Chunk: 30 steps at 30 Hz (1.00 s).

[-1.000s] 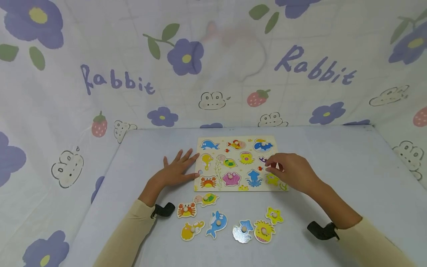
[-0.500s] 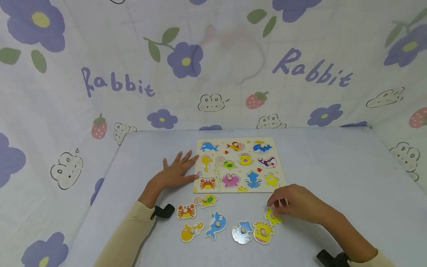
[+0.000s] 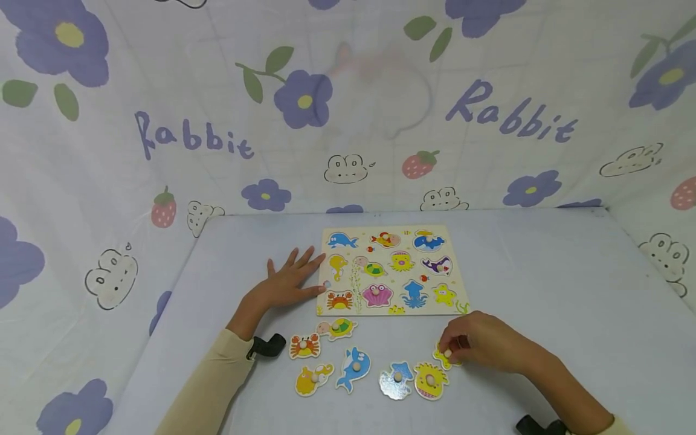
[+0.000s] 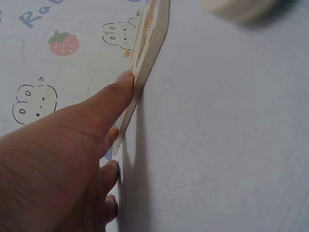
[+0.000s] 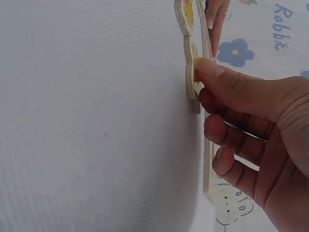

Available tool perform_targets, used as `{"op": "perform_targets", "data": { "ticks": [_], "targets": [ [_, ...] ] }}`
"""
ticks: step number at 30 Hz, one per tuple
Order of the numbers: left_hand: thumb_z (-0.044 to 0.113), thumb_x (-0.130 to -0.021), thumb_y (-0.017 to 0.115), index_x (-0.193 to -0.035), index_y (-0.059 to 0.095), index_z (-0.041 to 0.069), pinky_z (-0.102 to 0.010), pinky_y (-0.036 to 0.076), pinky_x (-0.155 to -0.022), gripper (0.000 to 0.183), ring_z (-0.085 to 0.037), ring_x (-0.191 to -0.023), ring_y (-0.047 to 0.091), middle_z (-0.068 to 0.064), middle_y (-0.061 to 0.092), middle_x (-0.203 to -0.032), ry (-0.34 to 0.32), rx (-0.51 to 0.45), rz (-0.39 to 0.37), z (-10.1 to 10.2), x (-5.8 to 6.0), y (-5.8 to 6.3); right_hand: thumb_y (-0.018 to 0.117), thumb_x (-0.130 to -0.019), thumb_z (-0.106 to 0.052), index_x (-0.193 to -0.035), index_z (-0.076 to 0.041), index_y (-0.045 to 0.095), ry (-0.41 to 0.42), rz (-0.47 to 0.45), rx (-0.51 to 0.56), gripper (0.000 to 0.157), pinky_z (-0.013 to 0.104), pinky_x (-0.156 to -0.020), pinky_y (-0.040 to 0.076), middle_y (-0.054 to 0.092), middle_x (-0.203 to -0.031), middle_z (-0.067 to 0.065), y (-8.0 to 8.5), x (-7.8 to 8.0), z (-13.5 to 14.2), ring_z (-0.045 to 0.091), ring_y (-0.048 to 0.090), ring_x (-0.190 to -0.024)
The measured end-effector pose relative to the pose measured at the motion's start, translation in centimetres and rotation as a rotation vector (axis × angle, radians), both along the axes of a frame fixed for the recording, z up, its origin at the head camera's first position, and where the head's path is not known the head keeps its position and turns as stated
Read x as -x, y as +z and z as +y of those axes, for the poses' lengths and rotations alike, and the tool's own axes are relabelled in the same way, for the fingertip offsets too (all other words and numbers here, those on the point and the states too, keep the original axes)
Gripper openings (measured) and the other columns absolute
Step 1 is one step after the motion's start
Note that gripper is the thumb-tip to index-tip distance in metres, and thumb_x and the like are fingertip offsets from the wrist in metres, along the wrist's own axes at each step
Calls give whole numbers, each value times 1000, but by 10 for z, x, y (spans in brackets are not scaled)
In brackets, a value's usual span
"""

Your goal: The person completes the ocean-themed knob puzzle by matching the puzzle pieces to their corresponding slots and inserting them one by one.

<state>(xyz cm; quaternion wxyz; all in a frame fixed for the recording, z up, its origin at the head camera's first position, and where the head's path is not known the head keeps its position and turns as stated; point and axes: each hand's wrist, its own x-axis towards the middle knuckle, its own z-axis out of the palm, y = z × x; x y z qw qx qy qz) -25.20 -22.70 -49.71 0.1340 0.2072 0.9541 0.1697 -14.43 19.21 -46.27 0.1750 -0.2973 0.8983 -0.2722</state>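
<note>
right hand (image 3: pixel 486 341) pinches the yellow star piece (image 3: pixel 443 361); left hand (image 3: pixel 288 284), fingers spread, touches the puzzle board (image 3: pixel 364 234)

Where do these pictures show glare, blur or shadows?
Head view: whitish glare sits on the loose blue piece beside the yellow octopus piece; left wrist view: something pale, too blurred to name, at the top right, and the board casts a soft shadow; right wrist view: dim shading on the table near the right hand.
</note>
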Motion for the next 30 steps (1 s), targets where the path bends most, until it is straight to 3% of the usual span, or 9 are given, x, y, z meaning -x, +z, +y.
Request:
{"op": "perform_targets", "data": {
  "ticks": [9, 20, 30],
  "targets": [
    [63, -98, 53, -164, 18, 30, -79, -8, -108, 81, -37, -155, -5, -5, 5, -171, -1, 15, -1, 0, 1, -2, 87, -80, -15, -89, -29, 75, -6, 36, -17, 20, 22, -66, 49, 60, -75, -20, 2, 0, -1, 4, 54, -73],
    [60, -99, 54, -164, 19, 28, -79, -8, -108, 81, -40, -155, -3, -7, 6, -171, -1, 13, -5, 1, -2, 4, 86, -82, -20, -90, -31, 74, -59, 66, -36, 19, 22, -65, 49, 62, -80, -22, 16, 7, 3, 5, 53, -74],
    [60, -99, 54, -164, 19, 27, -79, -8, -108, 81, -39, -155, -4, -7, 6, -171, -1, 10, -6, 2, -2, 4, 86, -82, -16, -89, -25, 72, -133, 90, 25, 18, 22, -65, 49, 60, -76, -14, 21, 25, 8, 11, 55, -76]
  ]
}}
